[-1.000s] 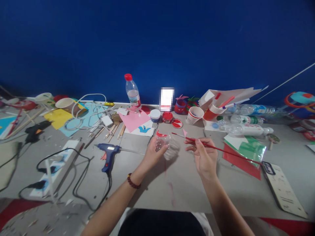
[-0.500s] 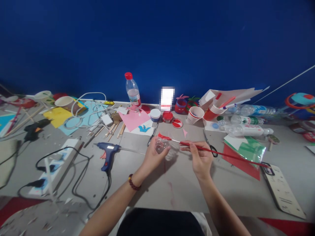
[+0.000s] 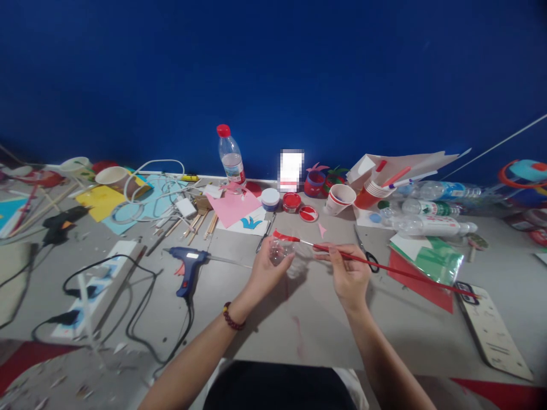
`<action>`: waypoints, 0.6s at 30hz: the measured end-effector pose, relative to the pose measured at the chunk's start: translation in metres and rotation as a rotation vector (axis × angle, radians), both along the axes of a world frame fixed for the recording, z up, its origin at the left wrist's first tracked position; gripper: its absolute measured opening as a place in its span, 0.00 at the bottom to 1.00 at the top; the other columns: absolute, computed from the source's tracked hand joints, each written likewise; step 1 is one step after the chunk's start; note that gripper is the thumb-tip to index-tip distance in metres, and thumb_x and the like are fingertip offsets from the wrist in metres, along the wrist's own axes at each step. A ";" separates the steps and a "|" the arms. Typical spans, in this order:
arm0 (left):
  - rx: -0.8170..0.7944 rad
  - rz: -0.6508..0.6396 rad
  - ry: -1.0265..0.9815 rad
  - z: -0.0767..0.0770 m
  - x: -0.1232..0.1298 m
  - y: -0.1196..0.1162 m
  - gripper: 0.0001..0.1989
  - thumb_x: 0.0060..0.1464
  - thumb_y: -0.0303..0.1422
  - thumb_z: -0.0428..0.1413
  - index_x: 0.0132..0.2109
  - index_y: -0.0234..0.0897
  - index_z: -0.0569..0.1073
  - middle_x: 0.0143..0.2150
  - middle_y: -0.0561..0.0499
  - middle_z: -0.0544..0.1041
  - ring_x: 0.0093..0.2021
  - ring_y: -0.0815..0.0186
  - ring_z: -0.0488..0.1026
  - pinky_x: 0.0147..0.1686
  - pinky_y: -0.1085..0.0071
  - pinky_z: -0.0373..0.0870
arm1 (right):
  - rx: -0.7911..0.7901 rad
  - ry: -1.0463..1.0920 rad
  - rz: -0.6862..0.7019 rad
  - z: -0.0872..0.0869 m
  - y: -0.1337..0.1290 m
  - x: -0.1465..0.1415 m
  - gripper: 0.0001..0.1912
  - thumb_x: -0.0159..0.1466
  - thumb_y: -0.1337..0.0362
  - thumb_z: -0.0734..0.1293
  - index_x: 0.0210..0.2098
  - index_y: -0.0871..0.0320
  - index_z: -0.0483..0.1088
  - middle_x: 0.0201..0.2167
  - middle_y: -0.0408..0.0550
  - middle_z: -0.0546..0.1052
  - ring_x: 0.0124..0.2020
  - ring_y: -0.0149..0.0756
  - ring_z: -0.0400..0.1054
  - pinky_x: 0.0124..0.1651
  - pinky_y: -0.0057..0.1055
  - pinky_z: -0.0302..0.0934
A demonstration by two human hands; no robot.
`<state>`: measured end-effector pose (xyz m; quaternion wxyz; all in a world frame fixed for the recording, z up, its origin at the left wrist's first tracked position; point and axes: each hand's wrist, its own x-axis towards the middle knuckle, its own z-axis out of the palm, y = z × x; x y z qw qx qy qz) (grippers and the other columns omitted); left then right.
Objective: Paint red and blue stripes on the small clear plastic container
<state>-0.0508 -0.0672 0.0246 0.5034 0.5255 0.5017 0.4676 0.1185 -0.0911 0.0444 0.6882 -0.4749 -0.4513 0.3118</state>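
My left hand (image 3: 270,265) is closed around a small clear plastic piece (image 3: 282,250) that looks like part of a bottle. In my right hand (image 3: 351,276) is a long red-handled paintbrush (image 3: 397,270), pinched near its metal ferrule. Red paint coats its bristles (image 3: 282,236), which lie against the upper edge of the clear piece. Beyond the hands stand an uncapped jar of red paint (image 3: 292,202), its paint-smeared lid (image 3: 308,213) and a closed white-lidded jar (image 3: 270,199). Part of the clear piece is hidden by my fingers.
A blue glue gun (image 3: 188,267) and a power strip (image 3: 102,285) with cords lie left. Behind are a red-capped bottle (image 3: 231,156) and a paper cup (image 3: 341,199). Rightward are scissors (image 3: 365,250), plastic bottles (image 3: 427,225), coloured sheets (image 3: 427,273) and a phone (image 3: 491,330).
The brush bristles have shifted slightly along the clear piece's edge, and the handle's far end has moved a little right and down. Both hands keep their hold.
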 end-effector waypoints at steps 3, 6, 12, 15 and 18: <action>0.001 0.011 -0.019 -0.003 0.000 0.000 0.13 0.51 0.36 0.64 0.41 0.41 0.70 0.34 0.53 0.71 0.35 0.65 0.68 0.40 0.64 0.68 | 0.010 -0.009 -0.015 0.000 0.001 0.002 0.12 0.64 0.55 0.72 0.32 0.57 0.72 0.30 0.49 0.82 0.29 0.40 0.80 0.27 0.34 0.77; -0.010 0.023 -0.038 -0.006 0.000 0.000 0.14 0.51 0.35 0.65 0.44 0.42 0.71 0.35 0.53 0.72 0.36 0.65 0.70 0.41 0.63 0.68 | 0.018 -0.002 -0.047 0.000 0.001 0.005 0.13 0.64 0.55 0.72 0.32 0.57 0.72 0.30 0.48 0.82 0.28 0.39 0.80 0.26 0.33 0.76; -0.010 -0.001 0.015 -0.005 0.000 -0.001 0.14 0.52 0.34 0.64 0.44 0.44 0.72 0.36 0.51 0.74 0.37 0.63 0.71 0.42 0.62 0.70 | -0.026 -0.035 -0.078 -0.005 0.000 0.007 0.12 0.64 0.57 0.72 0.32 0.58 0.72 0.31 0.49 0.82 0.26 0.35 0.78 0.27 0.30 0.73; 0.021 -0.021 0.065 -0.005 0.000 -0.002 0.17 0.53 0.35 0.64 0.49 0.43 0.72 0.42 0.49 0.75 0.39 0.62 0.71 0.45 0.62 0.70 | -0.049 -0.074 -0.049 -0.007 -0.002 0.004 0.11 0.65 0.58 0.71 0.31 0.58 0.72 0.32 0.50 0.82 0.29 0.35 0.78 0.29 0.30 0.72; 0.058 -0.027 0.108 -0.008 0.000 -0.003 0.20 0.54 0.35 0.63 0.53 0.42 0.70 0.46 0.47 0.75 0.42 0.62 0.72 0.47 0.62 0.70 | -0.031 -0.110 -0.040 -0.006 -0.003 0.000 0.10 0.65 0.58 0.71 0.31 0.58 0.73 0.31 0.50 0.82 0.28 0.35 0.77 0.27 0.28 0.70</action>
